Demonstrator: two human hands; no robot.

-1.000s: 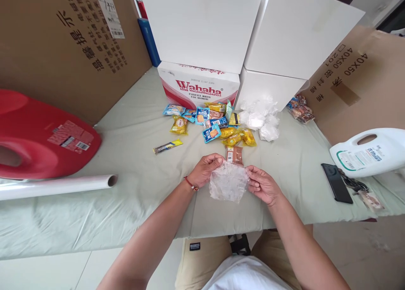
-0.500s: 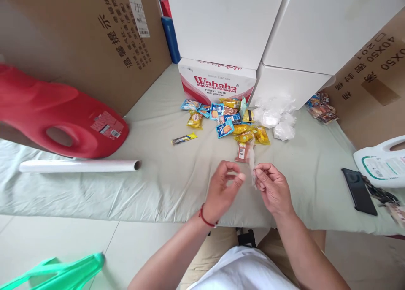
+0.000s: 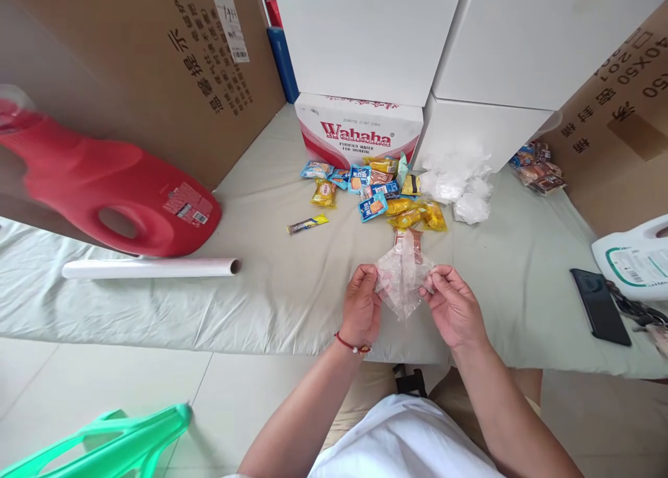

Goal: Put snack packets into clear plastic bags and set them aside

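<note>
Between my two hands a clear plastic bag point(image 3: 401, 283) is stretched wide, creased down its middle. My left hand point(image 3: 361, 304) pinches its left edge and wears a red bracelet on the wrist. At the opposite edge my right hand point(image 3: 455, 305) has thumb and fingers closed on the plastic. Just beyond the bag lies a brown snack packet point(image 3: 415, 240), partly covered by it. Farther back is a pile of small wrapped snacks, among them a blue packet point(image 3: 372, 207) and a yellow packet point(image 3: 412, 218). A slim yellow-and-dark packet point(image 3: 307, 224) lies apart on the left.
Crumpled clear bags point(image 3: 459, 186) lie right of the snacks, before a Wahaha carton point(image 3: 360, 131) and white boxes. A red jug point(image 3: 140, 200) and a white roll point(image 3: 151, 268) are at left. A phone point(image 3: 600, 307) and white bottle point(image 3: 637, 259) lie at right.
My left hand has taken hold of the bag's left edge. The bag, earlier a narrow strip at my right hand, is now spread between both hands. The view has shifted slightly.
</note>
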